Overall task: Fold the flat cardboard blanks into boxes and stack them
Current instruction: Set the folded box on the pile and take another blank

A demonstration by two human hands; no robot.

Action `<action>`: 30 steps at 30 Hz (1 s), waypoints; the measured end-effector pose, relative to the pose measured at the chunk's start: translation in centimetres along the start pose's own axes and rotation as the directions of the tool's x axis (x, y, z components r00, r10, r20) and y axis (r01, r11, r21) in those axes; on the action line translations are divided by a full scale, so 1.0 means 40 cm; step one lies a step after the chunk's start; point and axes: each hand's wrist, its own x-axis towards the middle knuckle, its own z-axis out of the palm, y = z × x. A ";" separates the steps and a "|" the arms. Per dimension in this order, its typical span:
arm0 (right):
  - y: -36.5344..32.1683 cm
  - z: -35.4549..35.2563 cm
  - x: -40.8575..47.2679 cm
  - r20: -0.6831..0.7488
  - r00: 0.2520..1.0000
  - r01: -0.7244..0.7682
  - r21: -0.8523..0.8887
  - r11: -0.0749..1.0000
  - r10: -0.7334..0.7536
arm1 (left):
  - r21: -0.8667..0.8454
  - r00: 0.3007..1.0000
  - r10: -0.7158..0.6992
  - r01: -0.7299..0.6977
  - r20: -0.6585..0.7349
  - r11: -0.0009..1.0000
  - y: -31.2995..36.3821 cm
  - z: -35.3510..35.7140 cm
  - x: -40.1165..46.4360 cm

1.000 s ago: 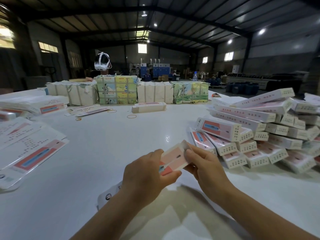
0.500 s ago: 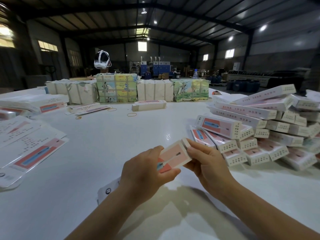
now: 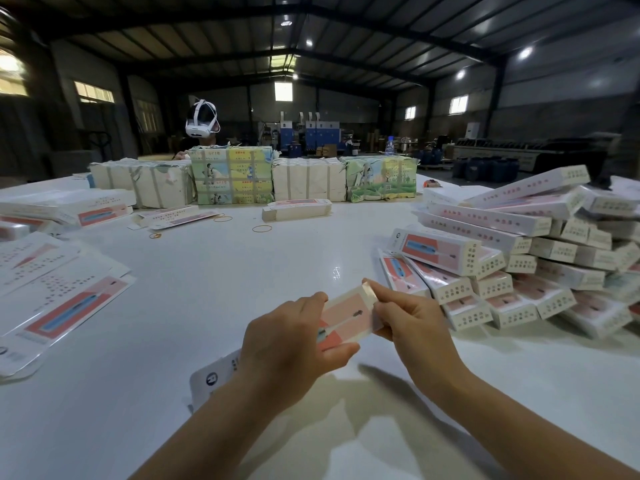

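Over white table (image 3: 214, 306), 2 curled hands: left hand (image 3: 287, 344), right hand (image 3: 415, 327), gripping box (image 3: 346, 317).

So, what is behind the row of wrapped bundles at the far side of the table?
Behind the wrapped bundles a person wearing a white headset shows above them; the body is hidden by the bundles. A water bottle rises further right. The floor just behind is covered.

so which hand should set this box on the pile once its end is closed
Right, probably. The right hand pinches the box at its far end flap, on the side where the pile of folded boxes lies. The left hand grips the box's middle, farther from the pile.
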 end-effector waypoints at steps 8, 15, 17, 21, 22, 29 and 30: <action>0.017 0.021 -0.022 0.040 0.960 0.269 -0.385 0.883 -0.275 | 0.042 1.000 -0.017 0.018 -0.023 0.999 0.017 -0.014 0.004; 0.015 0.025 -0.032 0.108 0.929 0.347 -0.594 0.726 -0.355 | 0.135 0.988 0.064 -0.045 -0.141 0.990 0.025 -0.009 0.002; 0.014 0.023 -0.034 0.120 0.925 0.352 -0.625 0.697 -0.360 | 0.159 0.990 0.065 -0.045 -0.124 0.986 0.027 -0.010 0.000; 0.018 0.019 -0.034 0.162 0.930 0.349 -0.679 0.646 -0.331 | 0.187 0.986 0.099 -0.072 -0.138 0.980 0.030 -0.004 0.001; 0.019 0.018 -0.034 0.166 0.931 0.345 -0.686 0.641 -0.324 | 0.185 0.985 0.103 -0.077 -0.137 0.980 0.031 -0.003 0.001; 0.020 0.027 -0.025 0.092 0.977 0.213 -0.545 0.811 -0.195 | 0.154 0.988 0.085 -0.065 -0.128 0.986 0.011 0.001 0.009; 0.019 0.028 -0.023 0.081 0.982 0.189 -0.517 0.835 -0.172 | 0.145 0.992 0.058 -0.041 -0.111 0.989 0.010 -0.001 0.009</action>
